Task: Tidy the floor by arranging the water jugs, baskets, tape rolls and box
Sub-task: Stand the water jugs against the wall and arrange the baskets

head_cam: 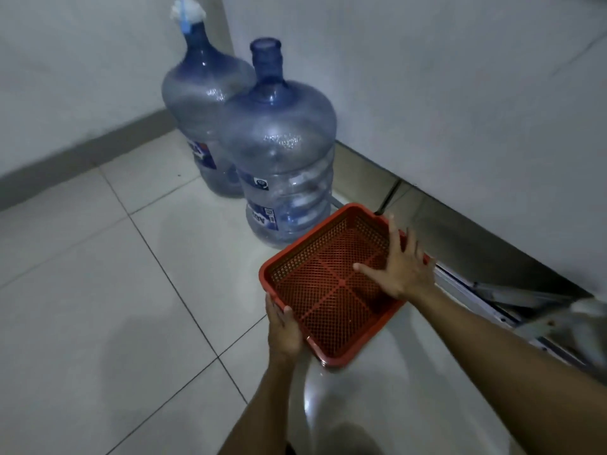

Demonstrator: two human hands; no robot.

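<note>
Basket: red mesh basket (328, 284), just beside near jug (282, 159).
Left hand (284, 328): grips basket's near rim.
Right hand (402, 267): fingers spread over far-right rim.
Far jug (200, 103): in wall corner.

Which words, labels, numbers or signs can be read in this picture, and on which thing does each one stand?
No text reads in full.
Near water jug, lower blue label: big white letters turned sideways and cut off, not readable.
Same jug, upper label: a round logo, print too small.
Far water jug, label: blurred.
Red basket: none.
</note>
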